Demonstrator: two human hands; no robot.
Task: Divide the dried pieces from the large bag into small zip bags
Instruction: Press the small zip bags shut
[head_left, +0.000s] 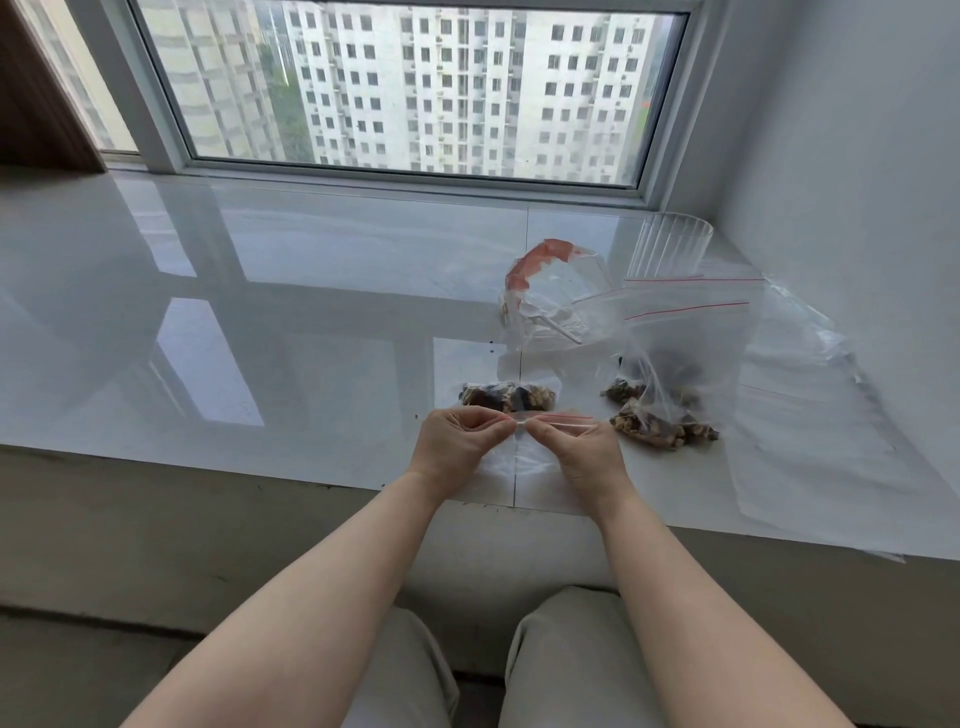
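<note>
My left hand (460, 441) and my right hand (582, 449) both pinch the top edge of a small clear zip bag (519, 457) with a red line along its seal; it hangs between them just above the sill's front edge. Just beyond my hands lies a small filled bag (506, 397) of brown dried pieces. To the right a large clear bag (670, 353) with red zip lines lies slumped, with dried pieces (662, 428) in its lower part.
A white glossy window sill (260, 322) carries everything. A crumpled clear bag with an orange-red strip (545, 280) lies behind, a ribbed clear cup (670, 252) stands at the back right, and flat clear plastic (810, 441) spreads to the right by the wall.
</note>
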